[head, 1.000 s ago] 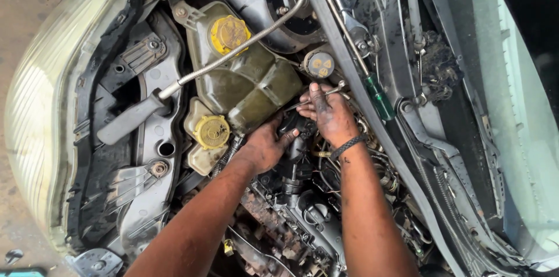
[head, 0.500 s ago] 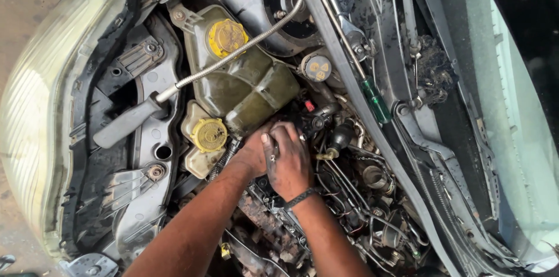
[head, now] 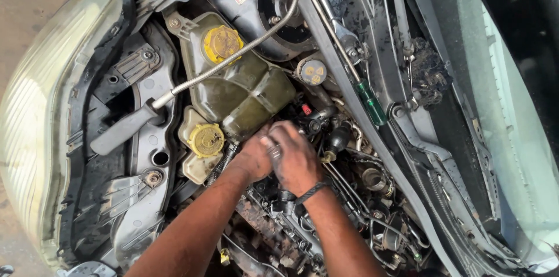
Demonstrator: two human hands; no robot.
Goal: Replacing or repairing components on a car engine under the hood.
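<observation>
A small silvery metal part (head: 273, 150) is seen between the two hands, just below the lower right corner of the murky olive-coloured translucent plastic coolant tank (head: 244, 93); what kind of part it is cannot be told, since most of it is covered. The left hand (head: 254, 157) is pressed against it from the left, its fingers curled down into the engine so that their grip is hidden. The right hand (head: 297, 157) is laid over it from the right, fingers (head: 282, 134) bent and closed around the part; a dark band (head: 311, 191) is worn at that wrist. Both hands are touching each other, right beside the tank's lower edge.

On top of the tank a round yellow screw cap (head: 222, 44) is seated. A second, smaller yellow cap (head: 207, 140) on a pale cream reservoir is found just below and left of the tank, near the left hand. A long flexible metal shaft with a grey handle (head: 125, 128) is laid slantwise across the tank, the handle resting well to its left. A screwdriver with a green translucent handle (head: 371, 102) lies to the right of the tank, along a dark body rail. A pale headlight lens (head: 35, 120) is seen far left of the tank
</observation>
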